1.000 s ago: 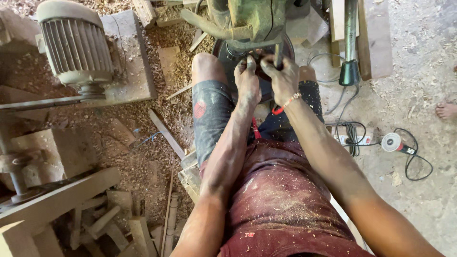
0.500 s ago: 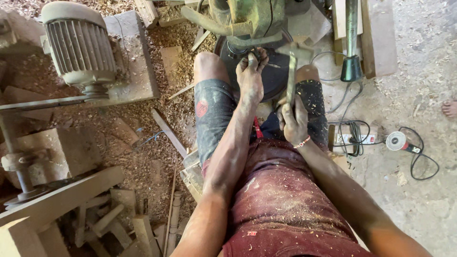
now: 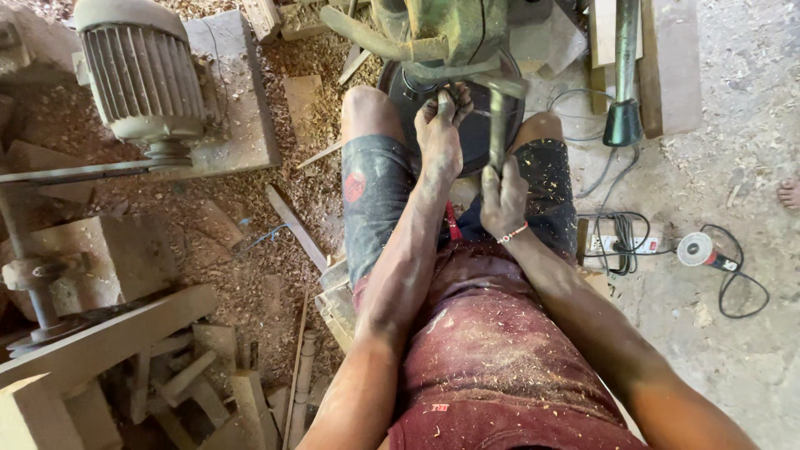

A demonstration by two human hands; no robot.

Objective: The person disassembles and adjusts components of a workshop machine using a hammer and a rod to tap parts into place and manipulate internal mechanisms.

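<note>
Drawing back from the machine, the right hand point(image 3: 502, 198) is now sitting lower between the knees than it was a second ago, while the left hand point(image 3: 439, 137) is staying put up at the dark round metal disc point(image 3: 475, 125). Left fingers are curling together and pinching something small at the disc's near edge (too small for me to make out). Right fingers are wrapping tight around the thin grey metal-headed hammer point(image 3: 497, 117), whose shaft is rising just beyond the knuckles and whose head is hanging over the disc, close beside the left fingertips. Beyond both sets of fingers the green cast-metal machine body point(image 3: 450, 29) is looming. Well off to the left of them, a ribbed grey electric motor point(image 3: 142, 71) is sitting amid sawdust.
</note>
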